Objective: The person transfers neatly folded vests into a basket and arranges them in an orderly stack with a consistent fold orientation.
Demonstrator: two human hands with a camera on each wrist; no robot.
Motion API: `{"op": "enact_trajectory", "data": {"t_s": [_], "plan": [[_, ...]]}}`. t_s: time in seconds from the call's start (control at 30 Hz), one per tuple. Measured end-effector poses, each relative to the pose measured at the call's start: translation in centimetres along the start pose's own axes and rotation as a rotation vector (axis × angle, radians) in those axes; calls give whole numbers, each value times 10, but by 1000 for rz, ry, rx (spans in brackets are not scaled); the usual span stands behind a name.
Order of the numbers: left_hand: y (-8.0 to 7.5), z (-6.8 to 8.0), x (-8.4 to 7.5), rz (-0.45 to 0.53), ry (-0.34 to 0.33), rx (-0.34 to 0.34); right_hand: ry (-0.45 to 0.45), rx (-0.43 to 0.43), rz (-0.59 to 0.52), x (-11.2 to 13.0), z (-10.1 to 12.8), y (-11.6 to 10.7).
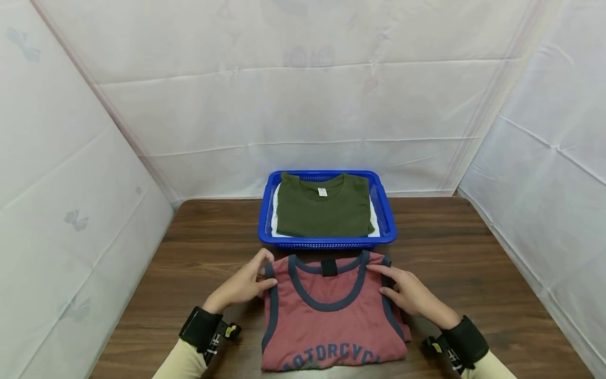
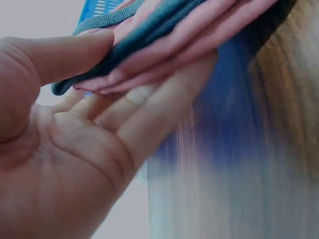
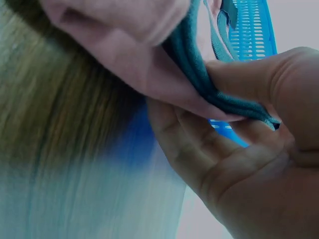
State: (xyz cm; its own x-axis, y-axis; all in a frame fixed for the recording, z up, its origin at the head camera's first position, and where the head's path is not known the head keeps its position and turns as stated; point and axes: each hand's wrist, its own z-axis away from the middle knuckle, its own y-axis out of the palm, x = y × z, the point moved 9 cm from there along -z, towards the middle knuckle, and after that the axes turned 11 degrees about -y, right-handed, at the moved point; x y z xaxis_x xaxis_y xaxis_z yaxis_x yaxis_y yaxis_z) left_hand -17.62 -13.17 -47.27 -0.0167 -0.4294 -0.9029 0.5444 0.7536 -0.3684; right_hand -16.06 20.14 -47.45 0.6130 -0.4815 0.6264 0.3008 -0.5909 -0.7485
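Observation:
A folded red tank top with dark blue trim and "MOTORCYC" lettering lies on the table, neckline toward the back. My left hand grips its left shoulder edge; in the left wrist view the thumb presses on the dark trim while the fingers reach beneath the layers. At the opposite shoulder my right hand pinches the trimmed edge. The right wrist view has that thumb above the cloth and the other fingers under it. A black label shows inside the collar.
Just behind the tank top stands a blue plastic basket. In it a folded olive green T-shirt lies over a white garment. The brown wooden table is bounded by white sheet walls at the back and both sides.

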Motion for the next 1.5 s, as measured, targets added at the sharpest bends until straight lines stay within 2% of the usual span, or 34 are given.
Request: {"op": "enact_trajectory", "data": {"t_s": [0.1,0.23,0.3,0.37,0.63,0.7,0.83,1.03,1.33,1.5], "plan": [[0,4,2,98,34,4,-25,9,20,3,2,0],[-1,9,-2,75,164,-108,-59,-2,70,7,4,-1],[0,11,-5,45,206,-171,-64,-11,77,7,5,-2],[0,13,-6,24,197,-215,-62,-17,70,7,5,-3],[-5,15,2,-16,73,-315,-58,-12,44,7,5,-3],[-4,14,5,-11,51,-315,-52,-10,42,7,5,-2],[2,14,8,-67,14,-286,-53,-25,75,8,5,-3],[14,16,7,-105,13,-223,-70,-52,140,11,5,-4],[12,23,-3,-71,56,-238,-90,-87,131,18,8,-7],[10,28,-8,-102,58,-270,-107,-126,104,24,11,-13]]}}
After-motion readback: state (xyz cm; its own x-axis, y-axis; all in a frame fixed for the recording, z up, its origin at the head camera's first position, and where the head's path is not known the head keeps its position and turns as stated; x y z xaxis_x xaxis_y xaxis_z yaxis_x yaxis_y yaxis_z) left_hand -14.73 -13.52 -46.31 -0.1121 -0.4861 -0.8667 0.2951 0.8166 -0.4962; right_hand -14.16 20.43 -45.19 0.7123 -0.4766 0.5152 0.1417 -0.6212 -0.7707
